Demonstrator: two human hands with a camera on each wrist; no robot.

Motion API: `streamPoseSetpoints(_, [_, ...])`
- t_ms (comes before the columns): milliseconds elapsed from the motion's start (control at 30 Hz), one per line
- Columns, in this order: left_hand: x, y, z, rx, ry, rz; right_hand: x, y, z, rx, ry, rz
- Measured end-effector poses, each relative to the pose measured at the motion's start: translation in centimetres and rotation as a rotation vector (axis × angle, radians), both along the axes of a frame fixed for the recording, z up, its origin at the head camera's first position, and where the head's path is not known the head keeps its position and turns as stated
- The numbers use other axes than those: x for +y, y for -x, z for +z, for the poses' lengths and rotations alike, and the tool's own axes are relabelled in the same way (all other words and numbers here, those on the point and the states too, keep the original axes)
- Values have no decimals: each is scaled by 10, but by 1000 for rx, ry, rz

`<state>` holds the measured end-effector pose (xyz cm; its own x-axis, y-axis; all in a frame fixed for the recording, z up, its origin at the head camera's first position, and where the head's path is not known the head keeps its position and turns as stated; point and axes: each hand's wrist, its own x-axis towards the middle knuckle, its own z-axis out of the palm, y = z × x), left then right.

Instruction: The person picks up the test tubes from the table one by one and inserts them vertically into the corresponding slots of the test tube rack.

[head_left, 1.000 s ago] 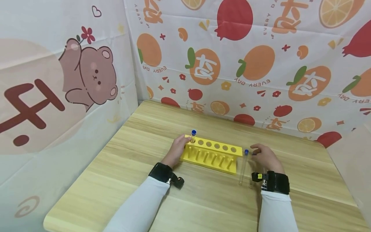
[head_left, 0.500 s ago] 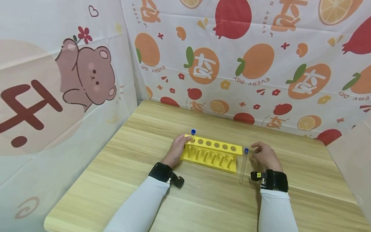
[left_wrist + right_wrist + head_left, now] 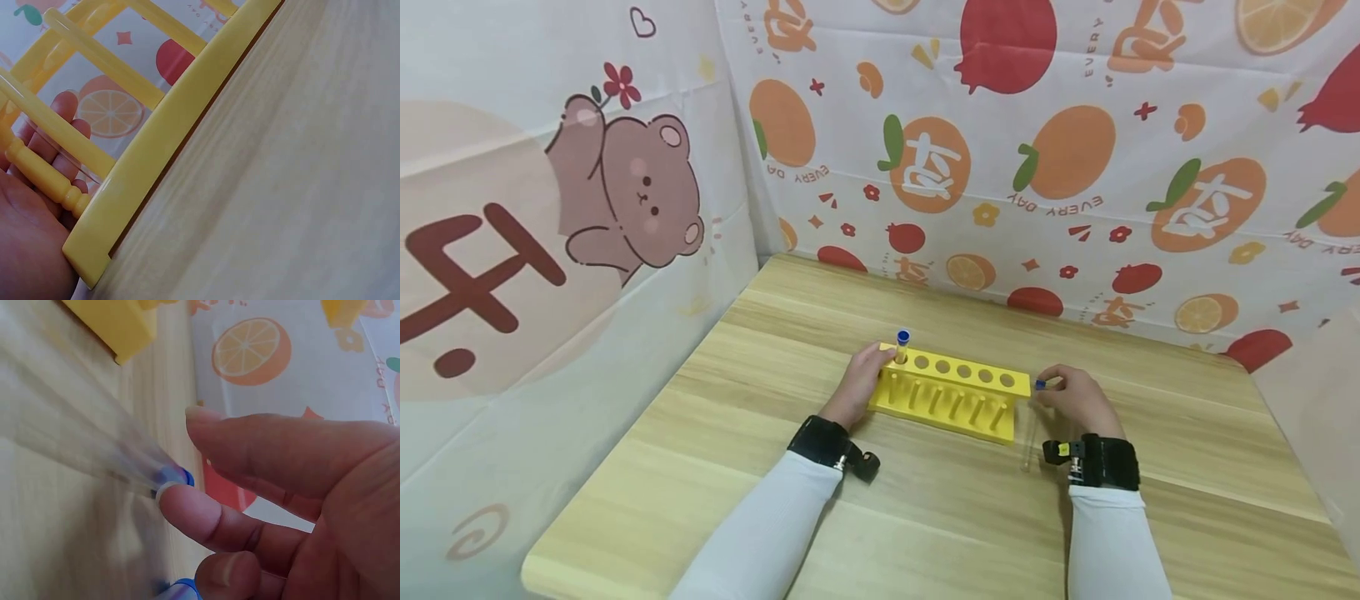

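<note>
A person's left hand (image 3: 856, 385) grips the left end of a yellow six-hole test-tube rack (image 3: 952, 371), which stands upright near the middle of a pale wood-grain table (image 3: 752, 408). In the rack's leftmost hole stands a clear, slim tube with a blue cap (image 3: 902, 348); the other five holes hold nothing. Just beyond the rack's right end, a second clear, blue-capped tube (image 3: 1030, 437) stretches from near to far, its cap at the far end. The right hand (image 3: 1081, 398) is there, grasping nothing, thumb and index finger parted, the index fingertip at that cap (whether it touches is unclear). Under this hand shows another blue cap (image 3: 185, 589). Behind the far edge hangs a white cloth printed with oranges and pomegranates (image 3: 1000, 167).
</note>
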<state>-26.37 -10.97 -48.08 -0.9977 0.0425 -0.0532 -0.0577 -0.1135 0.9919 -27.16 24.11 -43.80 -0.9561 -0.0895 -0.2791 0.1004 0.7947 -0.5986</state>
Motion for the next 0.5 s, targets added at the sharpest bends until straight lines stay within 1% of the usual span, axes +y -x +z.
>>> streamPoseSetpoints(100, [0, 0, 0, 2, 0, -5, -2, 0, -1, -11, 13, -3])
streamPoseSetpoints(200, [1, 0, 0, 1, -2, 2, -2, 1, -3, -9, 22, 6])
streamPoseSetpoints(367, [1, 1, 0, -6, -6, 5, -1, 3, -9, 28, -8, 41])
streamPoseSetpoints(500, [1, 0, 0, -4, 5, 11, -2, 4, -13, 48, -17, 52])
